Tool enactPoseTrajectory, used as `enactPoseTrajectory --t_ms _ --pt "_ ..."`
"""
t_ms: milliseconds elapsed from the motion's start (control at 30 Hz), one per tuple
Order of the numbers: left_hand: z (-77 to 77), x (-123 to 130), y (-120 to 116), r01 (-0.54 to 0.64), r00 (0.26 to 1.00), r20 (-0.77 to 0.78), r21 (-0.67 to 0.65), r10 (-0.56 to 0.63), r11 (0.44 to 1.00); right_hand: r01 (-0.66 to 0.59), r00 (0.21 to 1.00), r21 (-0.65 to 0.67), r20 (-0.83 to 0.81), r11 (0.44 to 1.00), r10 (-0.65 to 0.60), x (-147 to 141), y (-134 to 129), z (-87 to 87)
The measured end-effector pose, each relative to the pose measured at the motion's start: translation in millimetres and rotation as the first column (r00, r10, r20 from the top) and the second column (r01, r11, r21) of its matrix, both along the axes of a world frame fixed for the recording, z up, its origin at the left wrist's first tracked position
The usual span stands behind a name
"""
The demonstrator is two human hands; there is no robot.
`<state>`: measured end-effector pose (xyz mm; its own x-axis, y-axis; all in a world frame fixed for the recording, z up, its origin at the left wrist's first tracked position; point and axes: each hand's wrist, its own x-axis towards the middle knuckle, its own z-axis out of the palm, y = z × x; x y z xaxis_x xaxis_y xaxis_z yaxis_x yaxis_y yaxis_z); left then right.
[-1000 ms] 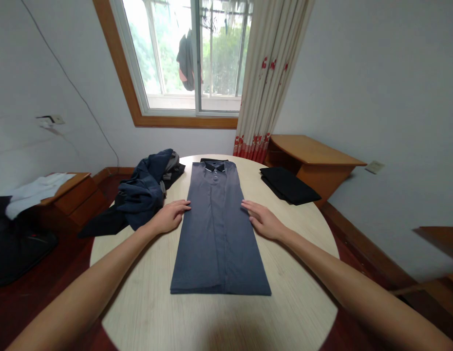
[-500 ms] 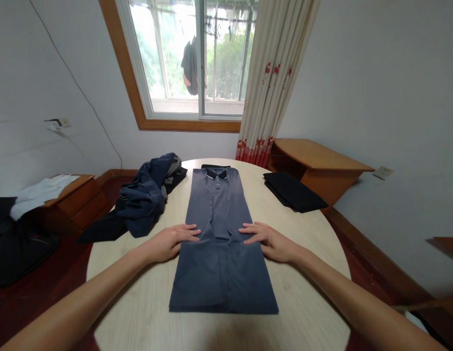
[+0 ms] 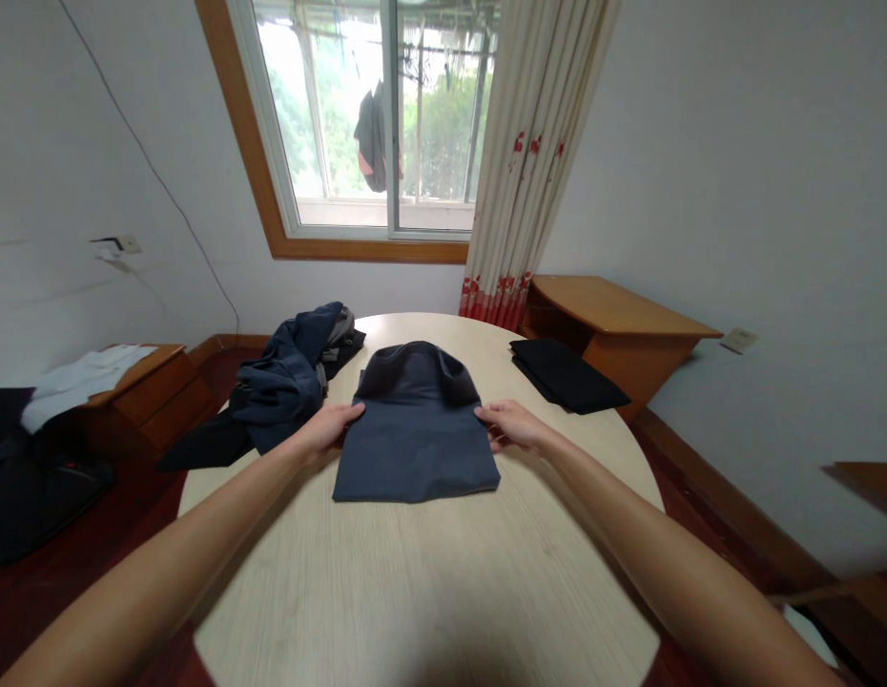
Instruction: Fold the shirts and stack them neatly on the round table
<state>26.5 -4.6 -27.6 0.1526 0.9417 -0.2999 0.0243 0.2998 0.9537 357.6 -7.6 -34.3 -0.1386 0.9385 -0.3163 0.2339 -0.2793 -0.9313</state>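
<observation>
A dark grey-blue shirt is folded over on itself on the round pale wooden table. Its far part bulges up in a rounded fold, and the collar and buttons are hidden. At the shirt's left edge my left hand pinches the cloth, thumb on top. My right hand grips the opposite edge at about the same height, with the fingers partly under the cloth.
A crumpled heap of dark clothes lies at the table's left edge. Folded black cloth rests at the back right. Behind it stands a wooden desk, beside the curtain.
Both hands have moved forward and gone from lying spread on the shirt to gripping its sides. The long shirt is now doubled over and shorter, its collar out of sight.
</observation>
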Motion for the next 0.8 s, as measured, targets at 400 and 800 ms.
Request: enactPoseTrajectory --t_ms 400,800 --pt "-14.7 -18.3 -49.9 0.187 0.966 -0.158 -0.126 -0.206 0.974 -0.058 0.991 -0.002 -0.121 0.998 0.057 -0.9 -52.9 -8.8" --pt "-1.2 -31.5 -54.9 0.464 0.812 -0.228 -0.305 -0.537 0.831 -0.255 0.911 -0.164 0.289 0.953 0.293 18.5 -74.1 16.5"
